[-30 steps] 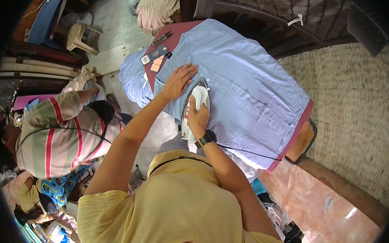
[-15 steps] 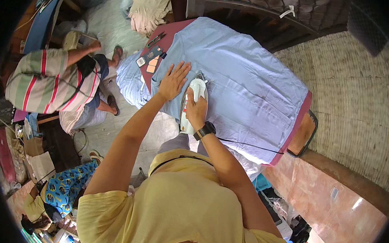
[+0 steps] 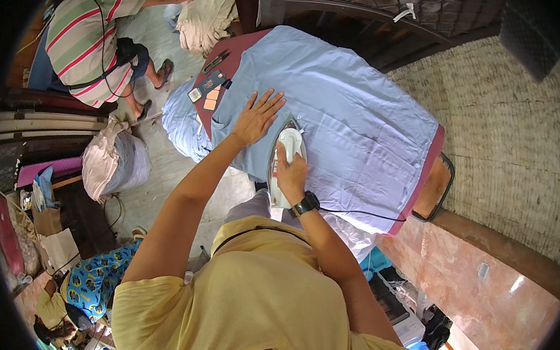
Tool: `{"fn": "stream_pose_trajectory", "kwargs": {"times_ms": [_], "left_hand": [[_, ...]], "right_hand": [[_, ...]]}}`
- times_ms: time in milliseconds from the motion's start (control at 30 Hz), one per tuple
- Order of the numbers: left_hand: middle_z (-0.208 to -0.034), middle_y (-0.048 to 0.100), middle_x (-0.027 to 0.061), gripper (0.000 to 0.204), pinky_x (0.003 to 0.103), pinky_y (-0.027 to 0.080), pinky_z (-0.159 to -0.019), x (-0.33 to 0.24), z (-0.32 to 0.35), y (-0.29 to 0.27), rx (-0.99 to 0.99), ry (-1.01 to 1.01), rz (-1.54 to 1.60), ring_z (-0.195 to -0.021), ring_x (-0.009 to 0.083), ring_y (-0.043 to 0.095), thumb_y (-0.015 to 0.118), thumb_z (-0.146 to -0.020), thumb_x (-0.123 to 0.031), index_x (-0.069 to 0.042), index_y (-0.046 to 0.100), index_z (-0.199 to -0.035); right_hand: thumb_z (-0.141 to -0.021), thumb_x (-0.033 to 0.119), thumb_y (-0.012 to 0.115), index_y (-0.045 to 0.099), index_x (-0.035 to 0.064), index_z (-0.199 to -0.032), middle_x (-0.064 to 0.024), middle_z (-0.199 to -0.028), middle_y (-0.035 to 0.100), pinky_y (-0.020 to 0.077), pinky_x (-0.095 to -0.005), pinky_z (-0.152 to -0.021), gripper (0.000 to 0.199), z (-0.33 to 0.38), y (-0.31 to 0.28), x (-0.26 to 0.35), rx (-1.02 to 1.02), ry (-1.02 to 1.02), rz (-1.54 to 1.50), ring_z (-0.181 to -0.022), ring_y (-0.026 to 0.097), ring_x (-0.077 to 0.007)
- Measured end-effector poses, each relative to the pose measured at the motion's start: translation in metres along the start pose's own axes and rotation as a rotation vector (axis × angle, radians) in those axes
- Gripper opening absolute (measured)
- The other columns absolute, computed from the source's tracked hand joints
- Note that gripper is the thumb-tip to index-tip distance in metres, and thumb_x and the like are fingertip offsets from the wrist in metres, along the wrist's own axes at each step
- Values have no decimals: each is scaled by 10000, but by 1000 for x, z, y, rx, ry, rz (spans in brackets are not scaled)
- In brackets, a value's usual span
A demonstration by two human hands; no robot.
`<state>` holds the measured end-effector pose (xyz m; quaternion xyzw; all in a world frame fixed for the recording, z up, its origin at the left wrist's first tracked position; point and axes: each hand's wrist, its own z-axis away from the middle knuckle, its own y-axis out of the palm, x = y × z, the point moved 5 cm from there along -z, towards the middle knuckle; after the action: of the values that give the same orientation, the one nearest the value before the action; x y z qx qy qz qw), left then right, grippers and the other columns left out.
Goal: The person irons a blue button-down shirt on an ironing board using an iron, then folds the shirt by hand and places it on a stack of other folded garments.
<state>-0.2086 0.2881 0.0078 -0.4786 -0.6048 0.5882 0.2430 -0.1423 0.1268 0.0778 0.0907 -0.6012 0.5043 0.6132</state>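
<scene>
A light blue garment (image 3: 354, 109) lies spread over an ironing board with a dark red cover (image 3: 233, 51). My right hand (image 3: 291, 176) is wrapped round the handle of a white clothes iron (image 3: 290, 139), whose soleplate rests on the cloth near the board's close edge. To its left, my left hand (image 3: 258, 117) lies flat on the garment with its fingers stretched out. The iron's black cord (image 3: 367, 215) runs right across the cloth. Beyond my left hand, thread snips (image 3: 217, 61) and a dark tag (image 3: 206, 87) lie on the red cover.
At the far left a person in a striped shirt (image 3: 86, 41) reaches toward a heap of beige cloth (image 3: 204, 16). A full sack (image 3: 117, 158) stands on the floor. Another person in blue patterned clothing (image 3: 97, 279) is at lower left. A dark gate (image 3: 379, 17) borders the board's far side.
The iron and my right hand have slid slightly right and toward me. My left hand has shifted a little right. The striped-shirt person has moved farther away and stretches out an arm.
</scene>
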Motion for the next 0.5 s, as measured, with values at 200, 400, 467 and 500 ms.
{"fn": "stream_pose_trajectory", "kwargs": {"times_ms": [200,400,467,500], "left_hand": [[-1609,254,-26,518,495,144,-1207,-1,1,-2,23,-7,-2,-1490,230,202,383,-1017,-253,-189,322,-1528],[-1607,264,-24,509,489,141,-1208,1,-2,-4,8,0,36,-1492,231,199,383,-1019,-269,-186,343,-1520],[-1608,266,-20,509,494,142,-1207,3,-1,-3,3,-33,111,-1495,243,195,404,-1014,-280,-182,361,-1511],[-1567,325,12,482,488,191,-1184,-2,-2,-10,-69,-27,125,-1459,269,257,447,-998,-260,-168,411,-1470]], "right_hand": [[-964,438,568,676,-55,-943,-257,-782,660,500,-445,-657,505,-14,16,-11,-22,41,-32,-729,658,-374],[-919,505,625,679,-53,-930,-242,-752,669,506,-450,-634,561,-21,-14,-30,46,82,9,-696,672,-381],[-908,510,647,694,-34,-894,-211,-695,669,505,-418,-588,546,-27,-58,-32,199,27,-52,-633,686,-301],[-899,513,655,708,-19,-865,-215,-706,676,503,-417,-591,536,-28,-92,-14,225,-7,98,-656,689,-338]]}}
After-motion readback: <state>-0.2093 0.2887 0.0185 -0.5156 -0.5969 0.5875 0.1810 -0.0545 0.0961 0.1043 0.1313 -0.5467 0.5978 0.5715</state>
